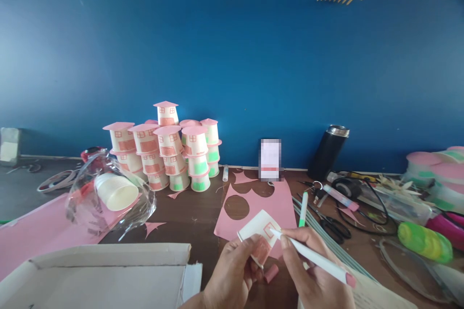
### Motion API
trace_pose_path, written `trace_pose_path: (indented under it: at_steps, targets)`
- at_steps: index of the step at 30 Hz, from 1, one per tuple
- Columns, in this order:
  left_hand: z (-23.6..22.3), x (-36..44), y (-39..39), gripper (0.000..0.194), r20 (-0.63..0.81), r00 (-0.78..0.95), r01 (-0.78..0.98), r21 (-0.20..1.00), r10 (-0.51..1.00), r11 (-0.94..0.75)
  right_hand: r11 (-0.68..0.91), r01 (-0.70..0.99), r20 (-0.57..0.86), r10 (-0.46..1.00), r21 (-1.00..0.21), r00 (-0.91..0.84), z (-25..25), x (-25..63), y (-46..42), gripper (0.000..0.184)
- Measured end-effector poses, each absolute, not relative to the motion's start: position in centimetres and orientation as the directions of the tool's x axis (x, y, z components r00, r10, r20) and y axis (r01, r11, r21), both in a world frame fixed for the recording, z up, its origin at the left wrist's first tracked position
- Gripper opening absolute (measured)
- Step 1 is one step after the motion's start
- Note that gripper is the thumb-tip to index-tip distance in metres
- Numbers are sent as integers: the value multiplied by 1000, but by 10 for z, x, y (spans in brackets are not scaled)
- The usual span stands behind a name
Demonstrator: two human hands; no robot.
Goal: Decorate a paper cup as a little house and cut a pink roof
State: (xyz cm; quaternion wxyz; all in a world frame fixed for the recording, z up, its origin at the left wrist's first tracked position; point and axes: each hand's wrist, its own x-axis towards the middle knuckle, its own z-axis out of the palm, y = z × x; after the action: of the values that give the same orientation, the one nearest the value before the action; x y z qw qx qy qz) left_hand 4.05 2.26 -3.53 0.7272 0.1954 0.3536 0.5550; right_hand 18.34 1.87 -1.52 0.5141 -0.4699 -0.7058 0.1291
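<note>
My left hand (232, 273) grips a small white paper cup (260, 234) turned on its side, with a red window and a red shaded door drawn on it. My right hand (313, 275) pinches a white marker pen (315, 259), its tip touching the cup by the drawn window. A pink pen cap (271, 273) lies on the table just below the cup. Under the cup lies a pink paper sheet (259, 203) with round holes cut out of it.
A pile of finished cup houses (170, 152) with pink roofs stands against the blue wall. A plastic bag of plain cups (108, 195) lies left, a cardboard box (97, 275) in front. Green marker (303, 208), scissors (331, 227), black flask (329, 152) and clutter fill the right.
</note>
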Motion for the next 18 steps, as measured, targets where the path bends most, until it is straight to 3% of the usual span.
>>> trace_pose_path:
  at_steps: [18]
  targets:
    - [-36, 40, 21, 39, -310, 177, -710, 617, 934, 339, 525, 515, 595, 803, -678, -37, -16, 184, 18, 9]
